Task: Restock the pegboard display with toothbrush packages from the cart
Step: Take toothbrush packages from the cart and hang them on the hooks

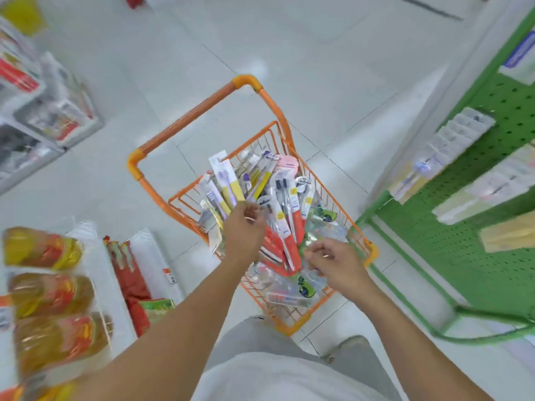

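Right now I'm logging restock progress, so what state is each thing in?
Cart: upright on the floor, basket heaped with toothbrush packages.
Toothbrush packages: loose jumble in the basket, several standing on end.
Left hand: down in the pile, fingers closed on the yellow-backed packages.
Right hand: over the pile, fingers curled, grip unclear.
Pegboard display: partly stocked, some rows hung, bare holes showing.

Bare forearms, white shirt [278, 380], grey trousers [260, 340] (blurred)
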`<state>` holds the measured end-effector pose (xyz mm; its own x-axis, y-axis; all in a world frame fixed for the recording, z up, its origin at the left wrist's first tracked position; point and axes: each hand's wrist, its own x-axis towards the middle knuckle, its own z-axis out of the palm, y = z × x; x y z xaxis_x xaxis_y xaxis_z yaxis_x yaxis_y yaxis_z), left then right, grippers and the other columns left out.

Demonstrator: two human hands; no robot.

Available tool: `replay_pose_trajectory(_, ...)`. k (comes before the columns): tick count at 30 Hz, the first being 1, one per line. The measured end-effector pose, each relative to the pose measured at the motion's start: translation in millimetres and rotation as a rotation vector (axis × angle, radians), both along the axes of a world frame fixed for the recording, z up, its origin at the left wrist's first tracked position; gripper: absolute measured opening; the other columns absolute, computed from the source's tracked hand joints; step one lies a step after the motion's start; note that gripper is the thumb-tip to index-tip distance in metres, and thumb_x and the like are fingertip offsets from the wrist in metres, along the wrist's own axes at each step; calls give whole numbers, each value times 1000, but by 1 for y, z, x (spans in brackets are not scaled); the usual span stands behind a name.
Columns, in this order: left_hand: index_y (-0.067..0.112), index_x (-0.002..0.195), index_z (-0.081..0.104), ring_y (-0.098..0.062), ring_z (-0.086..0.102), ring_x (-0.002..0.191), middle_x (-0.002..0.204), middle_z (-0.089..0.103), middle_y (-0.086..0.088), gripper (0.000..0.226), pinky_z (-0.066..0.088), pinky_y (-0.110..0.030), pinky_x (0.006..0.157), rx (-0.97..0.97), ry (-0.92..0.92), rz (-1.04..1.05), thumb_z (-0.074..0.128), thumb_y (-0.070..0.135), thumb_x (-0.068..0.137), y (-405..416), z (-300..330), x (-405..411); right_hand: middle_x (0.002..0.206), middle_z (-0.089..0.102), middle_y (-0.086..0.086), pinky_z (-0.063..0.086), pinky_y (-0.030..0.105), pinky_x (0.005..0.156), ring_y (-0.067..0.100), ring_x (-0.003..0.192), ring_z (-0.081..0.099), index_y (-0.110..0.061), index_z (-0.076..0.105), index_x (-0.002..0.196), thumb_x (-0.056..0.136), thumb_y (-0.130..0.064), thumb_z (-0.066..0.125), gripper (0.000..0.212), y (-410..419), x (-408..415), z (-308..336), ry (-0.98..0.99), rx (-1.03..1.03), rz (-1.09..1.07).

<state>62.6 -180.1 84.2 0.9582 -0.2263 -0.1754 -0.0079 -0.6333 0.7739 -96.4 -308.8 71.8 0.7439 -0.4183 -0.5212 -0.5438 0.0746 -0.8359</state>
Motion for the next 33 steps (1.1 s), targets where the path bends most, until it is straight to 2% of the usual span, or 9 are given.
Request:
replay_pose_trajectory(3, 12, 117, 60, -16, 60, 94, 106, 63, 0, 34, 45, -27, 82, 0, -74, 240, 71, 25, 88, 34, 0, 52, 95, 67, -3, 52, 23, 74, 13, 86, 65, -19, 68, 104, 88, -25, 76, 19, 25, 70, 20, -50, -155, 135)
replay_pose_trajectory(6, 7, 130, 52, -27, 57, 108, 117, 57, -4, 52, 38, -27, 84, 51, 185, 361, 70, 34, 90, 62, -6, 103, 111, 63, -1, 48, 29, 87, 17, 101, 60, -14, 62, 120, 89, -30, 75, 37, 41, 140, 21, -23, -332, 204)
replay_pose_trajectory(10, 15, 88, 56, -21, 56, 83, 86, 57, 0, 18, 41, -28, 70, 14, 478, 213, 68, 28, 92, 83, -24, 128, 129, 61, 13, 45, 32, 89, 29, 119, 58, -4, 55, 131, 92, -32, 71, 51, 67, 206, -14, 101, -413, 233)
replay_pose_trajectory(12, 17, 107, 60, -23, 59, 89, 94, 61, -2, 21, 43, -27, 74, -40, 499, 152, 70, 21, 89, 88, -42, 133, 122, 62, 14, 39, 29, 76, 31, 112, 60, -2, 53, 130, 92, -34, 70, 52, 79, 221, -35, 206, -393, 199)
replay_pose_trajectory(17, 23, 88, 60, -24, 64, 87, 85, 61, 10, 19, 54, -39, 83, -173, 544, 145, 75, 11, 86, 90, -65, 136, 80, 60, 13, 31, 17, 44, 23, 68, 53, 1, 63, 90, 92, -25, 71, 27, 91, 221, -64, 283, -362, 39)
replay_pose_trajectory(22, 19, 116, 55, -12, 59, 80, 88, 58, 9, 38, 48, -22, 63, -191, 560, 67, 78, 27, 86, 94, -67, 135, 58, 54, 10, 28, 29, 55, 18, 56, 44, 6, 62, 70, 88, -17, 75, 33, 87, 216, -63, 214, -312, 31)
replay_pose_trajectory(27, 22, 81, 53, -3, 42, 60, 71, 43, 8, 32, 34, -15, 54, -128, 404, -5, 84, 30, 77, 90, -58, 129, 42, 44, -17, 26, 16, 47, 3, 42, 40, -26, 49, 54, 90, -8, 72, 46, 81, 212, -40, 106, -306, 48)
replay_pose_trajectory(30, 22, 70, 46, 6, 48, 78, 78, 47, 8, 38, 36, -9, 59, -82, 180, 40, 84, 26, 68, 88, -43, 119, 51, 51, -12, 30, 16, 47, 4, 47, 45, -26, 54, 60, 91, -11, 71, 38, 79, 201, -30, 39, -360, 41)
replay_pose_trajectory(33, 14, 84, 51, -13, 52, 74, 84, 57, -7, 41, 47, -28, 63, -143, 169, 81, 80, 36, 66, 84, -33, 111, 61, 55, -7, 31, 17, 49, 8, 52, 46, -25, 58, 67, 92, -20, 71, 28, 75, 183, -25, -15, -400, -8)
